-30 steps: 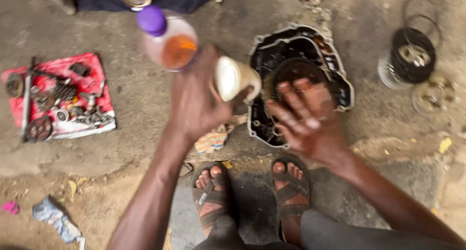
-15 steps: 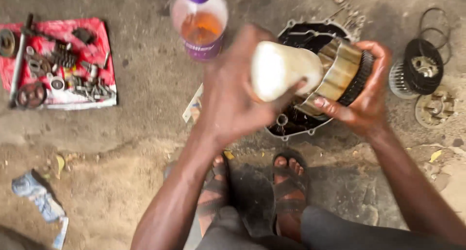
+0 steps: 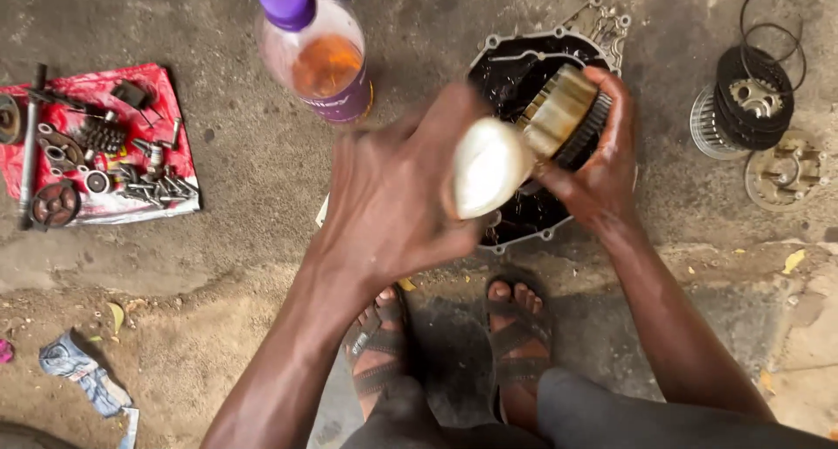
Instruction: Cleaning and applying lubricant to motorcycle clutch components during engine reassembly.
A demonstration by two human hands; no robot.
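Note:
My left hand [image 3: 397,196] grips a small white bottle [image 3: 487,165] and tips it sideways against a round metal clutch drum [image 3: 567,116]. My right hand [image 3: 598,165] holds that drum from the right, fingers wrapped over its toothed rim. Both hands hover above a black engine cover [image 3: 515,65] lying open-side up on the concrete. The bottle's mouth is hidden against the drum.
A clear bottle with a purple cap [image 3: 314,47] holding orange liquid stands at the top. A red cloth [image 3: 96,148] at left carries bolts, gears and a long tool. Clutch plates and rings [image 3: 755,91] lie stacked at right. My sandalled feet [image 3: 454,344] are below.
My right hand lifted the clutch drum out of the engine cover and raised it. My left hand brought the white bottle against the drum.

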